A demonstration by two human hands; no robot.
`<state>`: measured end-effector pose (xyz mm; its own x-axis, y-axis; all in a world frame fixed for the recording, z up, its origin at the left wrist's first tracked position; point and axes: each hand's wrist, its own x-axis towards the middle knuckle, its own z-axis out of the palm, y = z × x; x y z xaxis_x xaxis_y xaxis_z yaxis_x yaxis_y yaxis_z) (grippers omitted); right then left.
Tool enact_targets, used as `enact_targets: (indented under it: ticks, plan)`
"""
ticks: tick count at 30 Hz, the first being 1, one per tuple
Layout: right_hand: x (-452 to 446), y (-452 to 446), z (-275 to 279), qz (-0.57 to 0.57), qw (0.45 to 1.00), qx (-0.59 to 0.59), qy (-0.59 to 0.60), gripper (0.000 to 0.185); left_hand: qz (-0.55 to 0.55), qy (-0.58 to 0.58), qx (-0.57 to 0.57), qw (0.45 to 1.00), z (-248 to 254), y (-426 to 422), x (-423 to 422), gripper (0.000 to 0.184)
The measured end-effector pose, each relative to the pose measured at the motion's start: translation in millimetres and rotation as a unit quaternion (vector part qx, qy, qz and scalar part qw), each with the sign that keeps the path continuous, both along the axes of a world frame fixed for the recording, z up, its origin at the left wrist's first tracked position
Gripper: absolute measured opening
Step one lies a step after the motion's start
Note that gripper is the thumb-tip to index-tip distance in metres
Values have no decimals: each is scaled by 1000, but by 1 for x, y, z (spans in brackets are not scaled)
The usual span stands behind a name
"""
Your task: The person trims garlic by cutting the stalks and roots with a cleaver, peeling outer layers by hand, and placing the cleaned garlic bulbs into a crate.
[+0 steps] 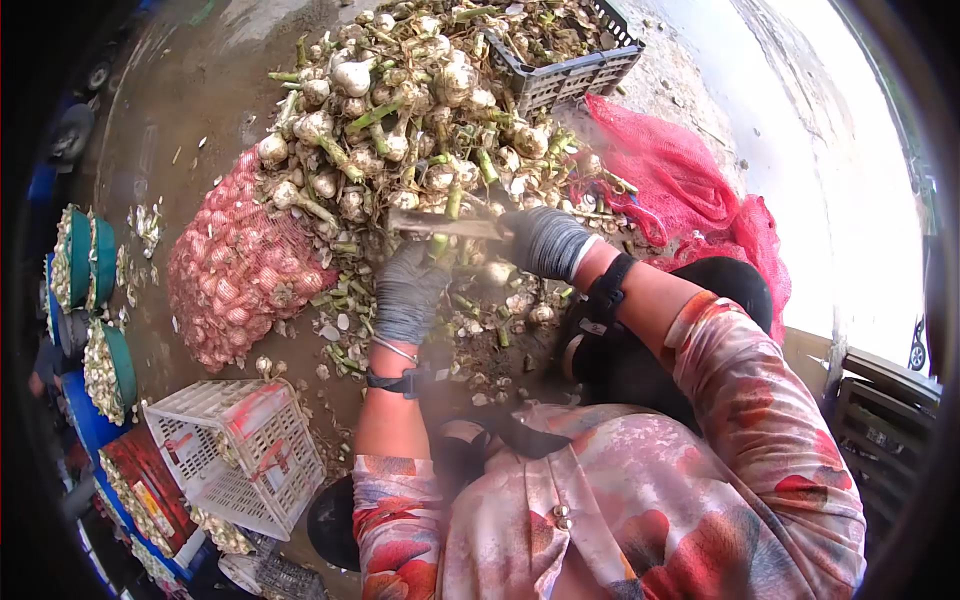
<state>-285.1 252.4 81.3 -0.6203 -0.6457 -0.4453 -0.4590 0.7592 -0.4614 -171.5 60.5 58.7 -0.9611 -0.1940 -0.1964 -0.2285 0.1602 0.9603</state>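
Observation:
My right hand (pixel 548 243), in a grey glove, is closed round the handle end of a knife (pixel 447 225). Its broad, worn blade points left, in front of the garlic pile (pixel 400 130). Just below the blade, my left hand (pixel 408 292), gloved too, is closed on a garlic (pixel 438 244), whose green stem shows at the fingertips near the blade. The fingers hide most of the garlic, and the area is slightly blurred. Bulbs with long cut stems make up the pile beyond both hands.
A red net bag (pixel 245 265) full of garlic stands left of the pile. An overturned white crate (pixel 240 450) lies nearer. Behind is a black crate (pixel 575 80); a pink net (pixel 680 170) lies at right. Green tubs (pixel 103 262) line the left. Stem scraps litter the ground.

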Motion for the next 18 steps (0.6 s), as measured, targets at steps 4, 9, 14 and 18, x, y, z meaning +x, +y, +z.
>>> enact_targets:
  ticks: [4, 9, 14, 18]
  plan:
    - [5, 10, 3, -151, 972, -149, -102, 69, 27, -5, -31, 999, 33, 18, 10, 23]
    - [26, -13, 46, -117, 935, -306, -136, 55, -22, -69, -144, 987, 81, 40, 16, 46]
    - [35, -10, 60, -214, 873, -267, -347, 44, 158, 75, 27, 984, 50, 39, 49, 57]
    - [50, -11, 52, -177, 885, -223, -368, 38, 19, 13, -299, 954, 58, 40, 55, 44]
